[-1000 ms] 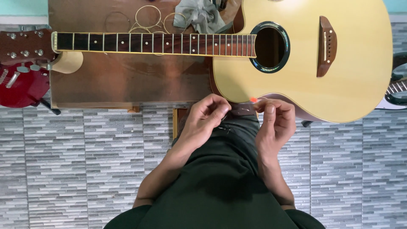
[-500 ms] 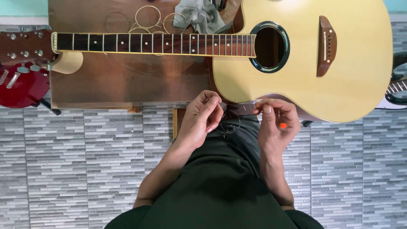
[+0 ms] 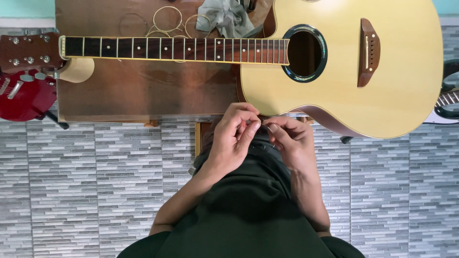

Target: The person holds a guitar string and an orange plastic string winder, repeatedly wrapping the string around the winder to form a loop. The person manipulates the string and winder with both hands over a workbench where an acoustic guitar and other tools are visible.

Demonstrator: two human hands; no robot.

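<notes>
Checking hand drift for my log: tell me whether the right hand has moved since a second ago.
Yes. The right hand has shifted inward, away from the acoustic guitar body's lower edge, and now meets the left hand over the lap.

A thin, pale guitar string [image 3: 267,128] curls in a small loop, pinched between the fingers [image 3: 253,130] of both hands.

We see our two bare forearms reaching forward and angling inward until the hands meet close together. Our left hand [image 3: 233,138] curls its fingers inward, pinched at the tips. Our right hand [image 3: 290,141] faces it, fingertips likewise pinched together.
</notes>
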